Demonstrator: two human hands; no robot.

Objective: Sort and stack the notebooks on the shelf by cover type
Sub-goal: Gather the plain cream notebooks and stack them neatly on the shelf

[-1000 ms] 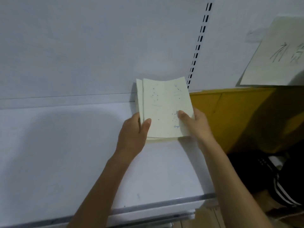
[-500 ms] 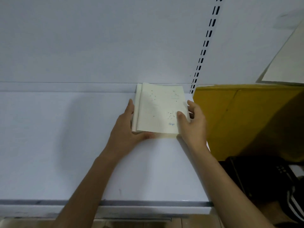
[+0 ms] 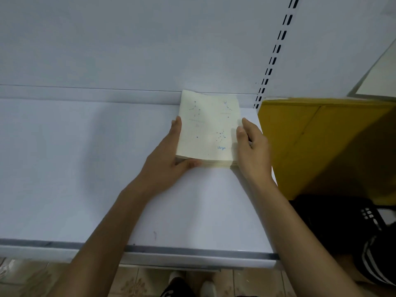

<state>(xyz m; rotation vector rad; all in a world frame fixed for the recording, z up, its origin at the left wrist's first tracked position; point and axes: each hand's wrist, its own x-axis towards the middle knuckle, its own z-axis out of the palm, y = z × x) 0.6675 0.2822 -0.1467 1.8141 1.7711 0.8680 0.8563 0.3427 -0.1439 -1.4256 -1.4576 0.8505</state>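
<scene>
- I see the stack (image 3: pixel 209 129) of notebooks lying flat on the shelf (image 3: pixel 85 168), just left of the slotted upright (image 3: pixel 276 50). Its far edge is close against the back wall.
- The left hand (image 3: pixel 165 159) lays straight fingers along the side away from the upright, with the thumb against the near edge. The right hand (image 3: pixel 254 153) curls round the side nearer the upright, thumb on the top cover.
- My first worry is uneven squeezing. The covers look smooth, so the upper books could shear and fan out.
- The shelf ends just right of the stack, below the upright. A shove that way could tip books off toward the yellow panel (image 3: pixel 300 136).
- The top cover looks thin, and I think thumb pressure could crease it.
- The covers are cream matte paper with faint blue constellation dots and one small blue word. The far edge is slightly wavy.
- The page edges show as yellowish layers on the near side.
- The shelf looks like hard, slick white painted metal with a grey front strip.
</scene>
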